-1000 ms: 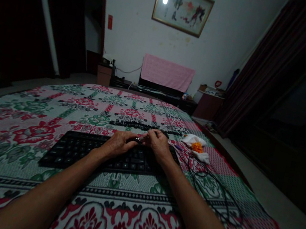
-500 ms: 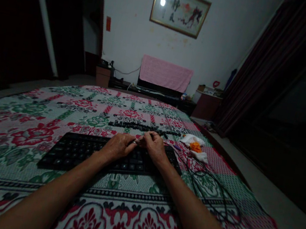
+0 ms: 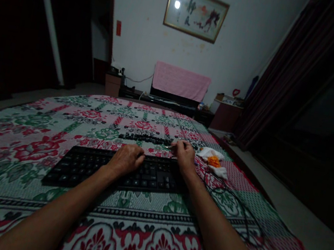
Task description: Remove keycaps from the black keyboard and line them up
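Note:
A black keyboard (image 3: 88, 165) lies on a floral bedspread (image 3: 38, 137). My left hand (image 3: 127, 159) rests curled on the keyboard's upper middle, fingers closed; I cannot see anything in it. My right hand (image 3: 184, 156) is raised past the keyboard's far right corner and pinches a thin, pale tool-like thing that points left. Just beyond lies a row of loose black keycaps (image 3: 148, 139) on the spread.
A white and orange cloth (image 3: 214, 159) lies right of the keycaps, with the black cable (image 3: 231, 201) coiled near the bed's right edge. Beyond the bed stand a low cabinet with a pink cover (image 3: 181, 82) and a framed picture (image 3: 196, 11).
My right hand moved away from my left, up and to the right toward the keycap row, carrying the thin thing. My left hand stayed on the keyboard.

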`<action>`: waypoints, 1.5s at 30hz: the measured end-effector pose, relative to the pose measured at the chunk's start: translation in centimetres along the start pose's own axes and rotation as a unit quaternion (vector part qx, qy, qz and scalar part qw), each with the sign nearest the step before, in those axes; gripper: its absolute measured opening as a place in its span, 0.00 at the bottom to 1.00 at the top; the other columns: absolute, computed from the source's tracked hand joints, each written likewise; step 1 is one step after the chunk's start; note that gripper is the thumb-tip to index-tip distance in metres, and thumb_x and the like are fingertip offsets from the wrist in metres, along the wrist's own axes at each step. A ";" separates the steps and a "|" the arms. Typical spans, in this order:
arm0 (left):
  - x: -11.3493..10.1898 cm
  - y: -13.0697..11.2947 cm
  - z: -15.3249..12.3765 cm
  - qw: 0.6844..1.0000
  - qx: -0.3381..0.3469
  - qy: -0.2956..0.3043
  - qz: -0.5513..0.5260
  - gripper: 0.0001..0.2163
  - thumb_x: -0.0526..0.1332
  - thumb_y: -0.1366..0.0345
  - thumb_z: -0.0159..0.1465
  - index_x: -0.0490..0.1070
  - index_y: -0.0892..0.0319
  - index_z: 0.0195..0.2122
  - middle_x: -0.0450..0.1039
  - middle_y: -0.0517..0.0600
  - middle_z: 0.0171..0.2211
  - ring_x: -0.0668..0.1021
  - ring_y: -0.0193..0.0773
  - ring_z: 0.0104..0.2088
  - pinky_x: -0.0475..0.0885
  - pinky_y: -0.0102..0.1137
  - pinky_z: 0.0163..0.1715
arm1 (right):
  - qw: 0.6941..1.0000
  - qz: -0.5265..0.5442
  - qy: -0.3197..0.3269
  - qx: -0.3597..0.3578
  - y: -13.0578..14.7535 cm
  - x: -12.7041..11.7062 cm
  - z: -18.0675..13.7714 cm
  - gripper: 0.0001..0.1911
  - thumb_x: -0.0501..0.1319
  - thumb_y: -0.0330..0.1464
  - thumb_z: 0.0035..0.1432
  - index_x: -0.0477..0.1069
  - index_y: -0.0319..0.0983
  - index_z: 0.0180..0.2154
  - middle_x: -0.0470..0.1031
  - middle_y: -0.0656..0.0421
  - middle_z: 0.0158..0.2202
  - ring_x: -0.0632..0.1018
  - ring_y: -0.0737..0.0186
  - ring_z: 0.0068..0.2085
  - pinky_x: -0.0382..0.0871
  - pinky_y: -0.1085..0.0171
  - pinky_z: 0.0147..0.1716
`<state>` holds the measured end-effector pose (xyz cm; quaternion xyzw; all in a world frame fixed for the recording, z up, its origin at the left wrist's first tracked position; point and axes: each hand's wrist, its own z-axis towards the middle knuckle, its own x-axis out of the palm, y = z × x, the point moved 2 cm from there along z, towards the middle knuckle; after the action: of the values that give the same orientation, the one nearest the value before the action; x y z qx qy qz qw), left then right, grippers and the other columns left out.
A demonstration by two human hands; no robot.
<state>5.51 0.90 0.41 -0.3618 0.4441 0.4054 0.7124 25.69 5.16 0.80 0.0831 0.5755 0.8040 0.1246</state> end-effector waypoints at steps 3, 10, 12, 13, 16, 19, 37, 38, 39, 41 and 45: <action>0.2 0.0 0.6 0.999 -0.010 -0.016 -0.026 0.14 0.53 0.63 0.59 0.72 0.59 0.42 0.75 0.52 0.39 0.75 0.40 0.41 0.67 0.30 0.43 | 0.997 -0.035 -0.068 0.011 -1.6 -1.9 1.7 0.14 0.53 0.41 0.48 0.65 0.37 0.32 0.76 0.55 0.30 0.77 0.62 0.27 0.69 0.67 0.23; 1.2 -1.1 5.3 0.998 -0.041 0.035 -0.039 0.15 0.55 0.67 0.56 0.73 0.56 0.43 0.76 0.49 0.41 0.76 0.38 0.43 0.66 0.27 0.45 | 0.994 -0.076 -0.082 0.022 -3.3 -2.7 1.7 0.13 0.51 0.39 0.49 0.67 0.36 0.30 0.77 0.55 0.30 0.77 0.62 0.28 0.69 0.68 0.25; 1.9 -1.6 7.1 0.995 -0.060 0.052 -0.052 0.15 0.56 0.67 0.55 0.74 0.57 0.43 0.76 0.50 0.41 0.75 0.37 0.44 0.66 0.25 0.45 | 0.993 -0.078 -0.087 0.016 -3.2 -2.7 1.5 0.13 0.52 0.39 0.49 0.67 0.37 0.28 0.77 0.55 0.29 0.76 0.62 0.28 0.69 0.68 0.27; 2.3 -2.0 7.9 0.994 -0.067 0.060 -0.057 0.15 0.56 0.67 0.54 0.74 0.56 0.42 0.76 0.49 0.41 0.75 0.37 0.44 0.66 0.25 0.45 | 0.993 -0.081 -0.088 0.012 -3.1 -2.7 1.5 0.12 0.52 0.39 0.49 0.67 0.37 0.27 0.77 0.55 0.28 0.76 0.62 0.28 0.69 0.67 0.28; 3.6 -2.8 9.7 0.991 -0.092 0.079 -0.058 0.13 0.56 0.68 0.54 0.76 0.56 0.38 0.77 0.49 0.38 0.76 0.37 0.41 0.67 0.25 0.42 | 0.992 -0.084 -0.092 0.008 -3.0 -2.7 1.6 0.12 0.52 0.38 0.49 0.68 0.37 0.27 0.77 0.56 0.26 0.76 0.62 0.28 0.68 0.67 0.30; 4.7 -3.1 10.5 0.990 -0.087 0.092 -0.054 0.12 0.57 0.68 0.53 0.77 0.55 0.35 0.78 0.47 0.36 0.77 0.36 0.39 0.68 0.24 0.40 | 0.992 -0.084 -0.095 0.010 -3.0 -2.7 1.5 0.12 0.52 0.37 0.49 0.68 0.37 0.27 0.77 0.57 0.26 0.76 0.63 0.28 0.68 0.67 0.31; 1.1 1.2 4.2 0.989 -0.073 0.123 0.036 0.14 0.51 0.63 0.59 0.76 0.55 0.37 0.77 0.52 0.38 0.76 0.40 0.41 0.67 0.29 0.39 | 0.986 -0.160 -0.029 -0.045 -1.4 -2.2 1.3 0.14 0.49 0.37 0.55 0.68 0.37 0.35 0.77 0.57 0.31 0.75 0.63 0.34 0.65 0.68 0.35; 0.9 1.7 3.5 0.989 -0.074 0.122 0.040 0.15 0.49 0.62 0.60 0.76 0.56 0.35 0.77 0.52 0.36 0.76 0.41 0.39 0.67 0.30 0.37 | 0.981 -0.185 0.001 -0.066 -1.1 -1.9 1.2 0.14 0.49 0.36 0.55 0.68 0.37 0.36 0.76 0.57 0.31 0.75 0.64 0.33 0.65 0.68 0.35; 0.7 2.1 2.9 0.989 -0.078 0.118 0.041 0.17 0.47 0.61 0.62 0.75 0.56 0.32 0.77 0.53 0.34 0.77 0.41 0.37 0.66 0.30 0.36 | 0.971 -0.220 0.035 -0.086 -0.9 -1.6 1.2 0.13 0.50 0.35 0.54 0.68 0.37 0.37 0.76 0.58 0.31 0.75 0.64 0.32 0.65 0.69 0.34; 0.5 2.7 1.9 0.988 -0.097 0.115 0.041 0.19 0.44 0.60 0.63 0.74 0.57 0.28 0.76 0.53 0.30 0.77 0.40 0.34 0.65 0.29 0.33 | 0.938 -0.311 0.090 -0.126 -0.4 -0.7 1.0 0.13 0.51 0.32 0.53 0.70 0.38 0.38 0.76 0.58 0.31 0.75 0.64 0.32 0.64 0.69 0.34; 0.7 2.7 1.1 0.992 -0.074 0.094 0.027 0.21 0.43 0.60 0.64 0.73 0.59 0.27 0.76 0.53 0.29 0.76 0.40 0.33 0.64 0.29 0.33 | 0.864 -0.459 0.142 -0.149 -0.6 0.8 1.2 0.12 0.54 0.30 0.50 0.73 0.39 0.36 0.77 0.55 0.33 0.76 0.60 0.36 0.63 0.67 0.36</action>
<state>3.67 3.17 -0.28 -0.4379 0.4877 0.4200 0.6276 25.32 6.70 0.67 -0.3248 0.4333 0.7356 0.4071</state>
